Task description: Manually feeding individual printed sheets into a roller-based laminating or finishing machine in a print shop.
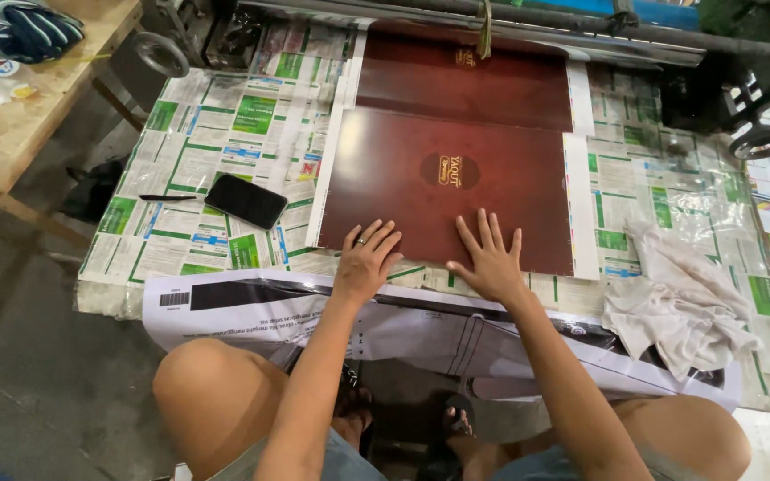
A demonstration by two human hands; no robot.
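While the person sits at the table (109, 267), both hands lie flat on a big dark red sheet (443, 191). The left hand (365, 263) is open, with its fingers spread, and it presses on the near edge of the sheet. It has a ring on one finger. The right hand (490, 260) is open too, fingers spread wide, and it rests on the same edge just beside the left hand. Neither hand grips anything.

The red sheet lies in the middle of the table, and it has a small gold oval mark in its middle. A second red sheet (463, 76) lies behind it, touching it, and reaches under a metal bar (510, 27) at the far side. The table is covered with newspaper (225, 125).

A black phone (245, 200) lies to the left of the red sheet, near it. A thin dark tool (167, 198) lies just left of the phone. A crumpled white cloth (675, 298) lies to the right of the hands. A long white paper with black marks (251, 312) hangs over the near edge of the table, above the person's bare knees (211, 379).
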